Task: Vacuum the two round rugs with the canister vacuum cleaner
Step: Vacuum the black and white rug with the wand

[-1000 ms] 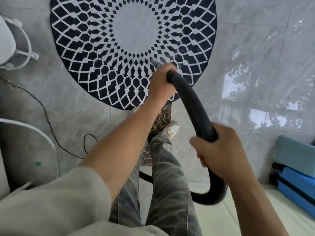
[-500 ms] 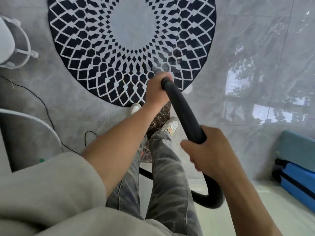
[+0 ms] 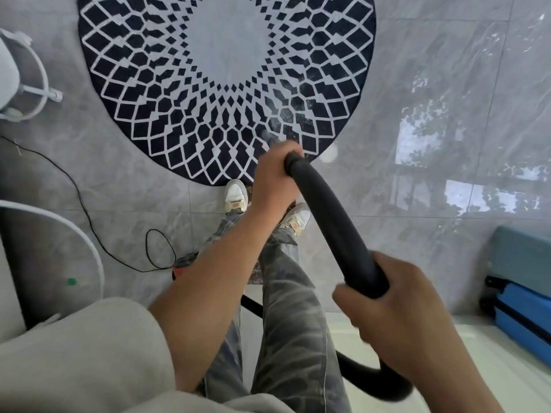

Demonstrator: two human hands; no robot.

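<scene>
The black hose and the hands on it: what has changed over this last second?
The left hand and right hand pulled the hose back toward the person, so the nozzle slid over the rug toward its near edge. Nothing was taken hold of or let go: both hands keep their grip on the hose. The rug, the shoes and the cable stayed put.

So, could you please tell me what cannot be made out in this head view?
In the head view:
The nozzle is blurred, mostly behind the left hand; contact with the rug is unclear.
The rug's far side is cut off by the top edge.
The hose is partly hidden behind the right hand and legs.
A second rug is not in view.
</scene>
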